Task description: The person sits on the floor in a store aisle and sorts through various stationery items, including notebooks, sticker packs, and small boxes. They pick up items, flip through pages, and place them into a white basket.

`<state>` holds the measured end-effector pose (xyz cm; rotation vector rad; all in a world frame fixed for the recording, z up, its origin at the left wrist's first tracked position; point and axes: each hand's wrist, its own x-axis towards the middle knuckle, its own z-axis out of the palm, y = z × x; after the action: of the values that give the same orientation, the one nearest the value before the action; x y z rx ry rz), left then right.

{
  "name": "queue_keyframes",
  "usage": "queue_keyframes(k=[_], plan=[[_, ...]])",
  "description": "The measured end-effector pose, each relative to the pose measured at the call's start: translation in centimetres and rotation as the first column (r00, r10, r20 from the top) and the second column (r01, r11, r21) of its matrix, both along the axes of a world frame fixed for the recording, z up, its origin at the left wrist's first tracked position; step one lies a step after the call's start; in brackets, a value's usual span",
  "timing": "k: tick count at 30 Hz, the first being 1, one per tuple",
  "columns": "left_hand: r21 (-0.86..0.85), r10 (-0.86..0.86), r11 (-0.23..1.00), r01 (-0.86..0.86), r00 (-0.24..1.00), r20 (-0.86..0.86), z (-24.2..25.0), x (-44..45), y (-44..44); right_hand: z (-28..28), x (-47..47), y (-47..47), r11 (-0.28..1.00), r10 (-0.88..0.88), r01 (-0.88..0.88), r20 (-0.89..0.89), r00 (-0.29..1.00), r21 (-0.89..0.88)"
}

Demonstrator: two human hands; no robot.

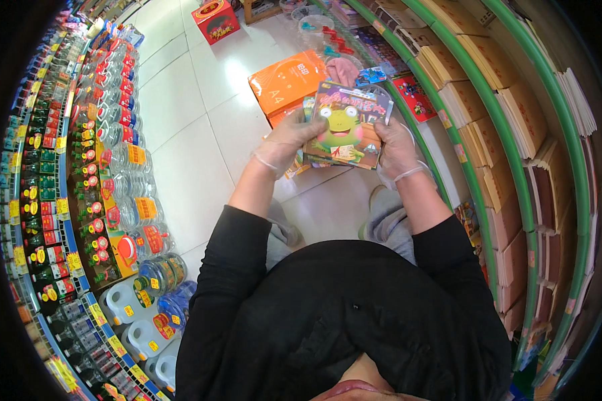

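A stack of children's picture books [343, 128], the top one with a smiling green frog on its cover, is held between my hands above the tiled floor. My left hand [288, 138], in a clear thin glove, grips the stack's left edge with the thumb on the cover. On the right edge my right hand [397, 145], gloved the same way, has its thumb on top. Beyond the books lies an orange A4 paper package [286, 82], with more orange packaging partly hidden under it. A pink cloth [342, 71] lies just behind the stack.
Green-edged shelves [449, 118] with stacked envelopes and paper goods curve along the right. Large bottles of clear liquid [130, 155] line the left, beside shelves of smaller bottles [45, 200]. Clear tubs [316, 24] stand near the right shelf, and a red box [215, 21] rests on the floor ahead.
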<state>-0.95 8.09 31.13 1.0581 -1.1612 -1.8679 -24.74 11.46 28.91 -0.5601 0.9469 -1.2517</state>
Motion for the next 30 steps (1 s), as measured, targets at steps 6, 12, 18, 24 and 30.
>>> queue_keyframes(k=[6,12,18,24,30], plan=[[-0.142,0.097,0.986,-0.085,0.992,0.083,-1.0,-1.0,-1.8,-2.5,-0.3,-3.9,0.949,-0.067,-0.087,-0.464,0.883,-0.303],[-0.412,0.288,0.904,-0.113,0.875,0.390,-10.4,0.1,-5.4,-7.7,0.9,-7.0,0.971,0.059,-0.141,-0.377,0.924,-0.195],[-0.361,0.339,0.913,-0.190,0.846,0.411,-15.5,0.6,-5.7,-15.6,2.5,-8.3,0.967,0.052,-0.175,-0.528,0.847,-0.187],[-0.278,0.334,0.939,-0.200,0.716,0.613,-18.3,0.9,-6.0,-16.0,4.1,-8.2,0.988,0.098,-0.149,-0.616,0.782,-0.032],[-0.207,0.324,0.943,-0.260,0.860,0.395,-22.1,1.3,-7.0,-17.0,3.9,-8.4,0.989,0.027,-0.126,-0.726,0.688,-0.083]])
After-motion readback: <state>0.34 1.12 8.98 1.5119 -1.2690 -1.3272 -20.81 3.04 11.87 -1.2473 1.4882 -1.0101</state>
